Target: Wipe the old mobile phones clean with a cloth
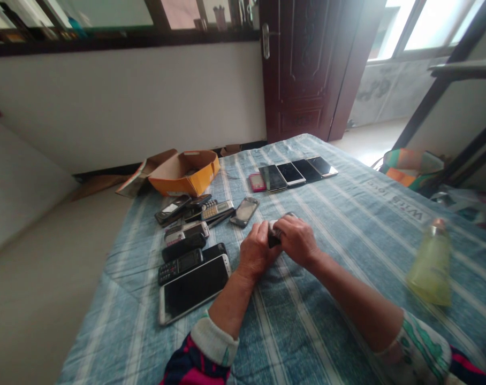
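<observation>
Over the middle of the bed, my left hand [257,248] and my right hand [297,238] meet with fingers closed around a small dark mobile phone [273,239]. Fingers cover most of it; a pale strip shows at its top. Just beyond my left hand lies a grey phone [245,212]. To the left are a large white-framed phone or tablet [195,289], a black keypad phone [181,266] and a jumble of several older phones [217,210]. Farther back, flat dark-screened phones [291,174] lie side by side, with a small pink item [257,183] at their left end.
An open orange cardboard box [187,182] sits at the bed's far left edge. On the right stands a spray bottle of yellow liquid [431,267]. Blue striped cloth [319,321] covers the bed. A dark red door [307,64] is behind it.
</observation>
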`<act>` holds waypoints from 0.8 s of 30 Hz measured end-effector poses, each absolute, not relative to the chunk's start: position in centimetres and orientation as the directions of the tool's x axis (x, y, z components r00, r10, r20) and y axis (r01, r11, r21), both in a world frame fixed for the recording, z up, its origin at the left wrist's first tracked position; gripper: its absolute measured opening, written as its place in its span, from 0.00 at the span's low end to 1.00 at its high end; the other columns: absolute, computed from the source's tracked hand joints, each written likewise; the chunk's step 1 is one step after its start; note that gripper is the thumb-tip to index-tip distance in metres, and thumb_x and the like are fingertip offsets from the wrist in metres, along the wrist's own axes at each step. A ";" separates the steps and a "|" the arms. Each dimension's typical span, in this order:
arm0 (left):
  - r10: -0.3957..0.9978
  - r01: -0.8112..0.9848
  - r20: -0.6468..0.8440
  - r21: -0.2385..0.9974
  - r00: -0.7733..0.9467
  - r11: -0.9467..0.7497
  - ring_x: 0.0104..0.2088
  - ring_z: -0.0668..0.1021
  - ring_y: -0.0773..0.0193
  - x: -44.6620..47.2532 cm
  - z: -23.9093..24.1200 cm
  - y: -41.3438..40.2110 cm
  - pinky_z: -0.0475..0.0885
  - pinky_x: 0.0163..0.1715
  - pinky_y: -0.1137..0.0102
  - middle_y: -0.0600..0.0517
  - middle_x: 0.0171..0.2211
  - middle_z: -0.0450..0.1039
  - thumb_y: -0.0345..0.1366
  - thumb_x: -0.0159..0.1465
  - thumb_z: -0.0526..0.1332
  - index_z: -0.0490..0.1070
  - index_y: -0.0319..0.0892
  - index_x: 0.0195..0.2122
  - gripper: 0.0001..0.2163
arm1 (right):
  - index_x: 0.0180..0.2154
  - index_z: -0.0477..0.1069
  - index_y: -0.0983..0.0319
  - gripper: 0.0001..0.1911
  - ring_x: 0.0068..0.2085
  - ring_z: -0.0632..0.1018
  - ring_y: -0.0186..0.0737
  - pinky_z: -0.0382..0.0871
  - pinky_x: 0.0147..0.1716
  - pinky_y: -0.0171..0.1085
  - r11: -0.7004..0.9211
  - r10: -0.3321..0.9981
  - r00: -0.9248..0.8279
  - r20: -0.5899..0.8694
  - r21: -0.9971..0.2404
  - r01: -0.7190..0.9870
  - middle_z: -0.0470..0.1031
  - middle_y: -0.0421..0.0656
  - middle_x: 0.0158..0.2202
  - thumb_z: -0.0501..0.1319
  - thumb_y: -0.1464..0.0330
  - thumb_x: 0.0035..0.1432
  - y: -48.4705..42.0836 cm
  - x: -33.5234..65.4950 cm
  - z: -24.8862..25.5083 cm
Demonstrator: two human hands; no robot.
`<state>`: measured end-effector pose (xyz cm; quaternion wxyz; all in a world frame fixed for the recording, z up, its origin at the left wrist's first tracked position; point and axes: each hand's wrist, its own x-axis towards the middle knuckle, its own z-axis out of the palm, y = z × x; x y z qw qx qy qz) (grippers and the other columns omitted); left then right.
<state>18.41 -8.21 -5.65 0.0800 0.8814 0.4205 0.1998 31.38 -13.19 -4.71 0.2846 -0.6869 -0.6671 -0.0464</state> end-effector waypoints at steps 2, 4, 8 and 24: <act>0.771 0.701 0.293 0.322 0.565 -0.636 0.42 0.77 0.54 18.4 -5.7 -8.2 0.74 0.37 0.67 0.45 0.44 0.72 0.46 0.55 0.67 0.66 0.40 0.50 0.24 | 0.32 0.74 0.61 0.11 0.37 0.71 0.40 0.56 0.38 0.37 0.024 0.853 0.140 0.502 -0.306 0.952 0.76 0.44 0.36 0.54 0.76 0.60 -12.7 32.0 -5.0; 0.771 0.695 0.293 0.335 0.565 -0.637 0.42 0.77 0.53 18.4 -5.7 -8.1 0.74 0.37 0.67 0.46 0.44 0.72 0.48 0.54 0.68 0.66 0.40 0.49 0.25 | 0.32 0.74 0.61 0.11 0.37 0.71 0.40 0.56 0.38 0.38 0.014 0.851 0.130 0.508 -0.270 0.963 0.76 0.45 0.36 0.54 0.76 0.60 -12.3 32.1 -5.2; 0.761 0.682 0.276 0.337 0.588 -0.649 0.43 0.78 0.53 18.3 -5.7 -8.0 0.74 0.38 0.66 0.45 0.43 0.72 0.45 0.59 0.63 0.66 0.39 0.51 0.22 | 0.31 0.74 0.61 0.10 0.35 0.70 0.41 0.56 0.36 0.38 0.044 0.901 0.067 0.428 -0.246 0.968 0.75 0.45 0.32 0.55 0.75 0.59 -12.6 31.0 -5.3; 0.771 0.690 0.283 0.343 0.571 -0.637 0.43 0.78 0.52 18.3 -5.9 -8.0 0.74 0.38 0.66 0.44 0.44 0.72 0.49 0.56 0.67 0.65 0.39 0.49 0.26 | 0.30 0.72 0.61 0.12 0.37 0.70 0.41 0.59 0.37 0.36 0.040 0.871 0.111 0.478 -0.293 0.955 0.75 0.46 0.35 0.53 0.78 0.59 -11.9 32.2 -5.7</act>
